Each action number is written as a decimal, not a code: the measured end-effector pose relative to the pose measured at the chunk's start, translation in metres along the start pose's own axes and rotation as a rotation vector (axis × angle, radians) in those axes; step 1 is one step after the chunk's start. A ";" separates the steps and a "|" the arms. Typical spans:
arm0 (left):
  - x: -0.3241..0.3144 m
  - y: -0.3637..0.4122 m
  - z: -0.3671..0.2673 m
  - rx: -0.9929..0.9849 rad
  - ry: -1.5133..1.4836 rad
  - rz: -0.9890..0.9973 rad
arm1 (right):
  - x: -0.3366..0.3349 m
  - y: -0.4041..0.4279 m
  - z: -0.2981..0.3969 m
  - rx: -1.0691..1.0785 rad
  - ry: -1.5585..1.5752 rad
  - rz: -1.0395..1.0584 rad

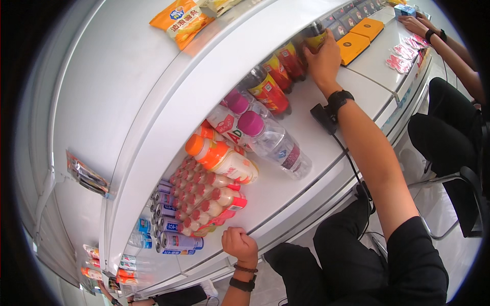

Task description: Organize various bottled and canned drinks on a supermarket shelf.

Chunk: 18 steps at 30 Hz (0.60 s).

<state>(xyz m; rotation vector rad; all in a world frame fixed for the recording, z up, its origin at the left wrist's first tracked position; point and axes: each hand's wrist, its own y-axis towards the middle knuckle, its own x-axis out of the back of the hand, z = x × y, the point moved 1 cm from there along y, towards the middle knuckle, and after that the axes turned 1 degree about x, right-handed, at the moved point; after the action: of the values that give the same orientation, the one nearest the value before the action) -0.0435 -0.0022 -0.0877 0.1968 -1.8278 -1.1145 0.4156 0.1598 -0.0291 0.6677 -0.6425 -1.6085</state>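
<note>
My right hand [325, 59] reaches to the back of the lower shelf and grips a dark drink bottle [314, 35] with a yellow label. Beside it stands a row of bottles with red and yellow labels [269, 90]. My left hand [241, 244] is curled into a fist at the shelf's front edge, holding nothing. Near that fist are a shrink-wrapped block of small red-capped drink bottles [210, 208] and several cans [182, 241]. Between my hands stand a clear water bottle [277, 147] with a purple cap and an orange-capped bottle [226, 160].
The white upper shelf [160, 103] overhangs the drinks, with an orange snack bag [182, 23] on it. Orange boxes [354, 46] lie past my right hand. A black device with a cable [324, 119] hangs by my wrist. Another person's hands [415, 25] hold a blue box.
</note>
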 end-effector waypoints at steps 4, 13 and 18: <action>0.001 0.001 -0.002 -0.004 0.002 0.002 | 0.004 0.003 0.003 -0.083 -0.105 0.068; -0.001 0.000 -0.001 -0.018 0.016 -0.004 | 0.007 0.000 0.025 0.023 0.142 0.242; 0.000 0.001 -0.002 -0.015 0.012 0.006 | 0.015 -0.002 0.041 -0.173 0.417 0.402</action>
<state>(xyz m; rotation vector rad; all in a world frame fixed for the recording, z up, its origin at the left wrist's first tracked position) -0.0419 -0.0029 -0.0867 0.1893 -1.8077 -1.1201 0.3828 0.1463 -0.0033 0.6702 -0.2996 -1.0930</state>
